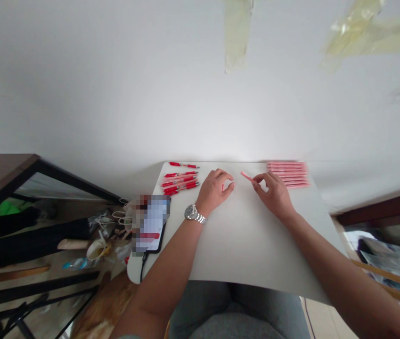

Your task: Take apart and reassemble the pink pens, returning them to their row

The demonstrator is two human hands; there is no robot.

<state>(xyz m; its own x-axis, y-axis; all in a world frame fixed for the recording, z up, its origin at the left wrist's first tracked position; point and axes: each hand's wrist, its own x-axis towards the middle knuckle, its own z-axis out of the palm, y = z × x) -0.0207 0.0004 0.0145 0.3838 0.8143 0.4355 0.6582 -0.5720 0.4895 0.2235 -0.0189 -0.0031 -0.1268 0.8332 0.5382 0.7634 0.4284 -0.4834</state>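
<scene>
My right hand (273,194) pinches a slim pink stick (246,176) between thumb and fingertips. The stick slants up to the left over the white table, and its lower end is hidden by the fingers. Facing it, my left hand (215,189), with a metal-banded watch (194,214) on the wrist, has its thumb and forefinger apart in a curve; its other fingers are partly hidden. Left of that hand lie several red pens (181,181), one apart from the others at the back. Beyond my right hand is a row of slim pink sticks (288,174) laid side by side.
The white table (235,249) stands against a wall with yellowish tape (238,35). A phone (153,223) with a cable lies at the table's left edge. A dark-framed piece of furniture (37,165) is at left, with a cup (96,249) and bottle (76,264) below.
</scene>
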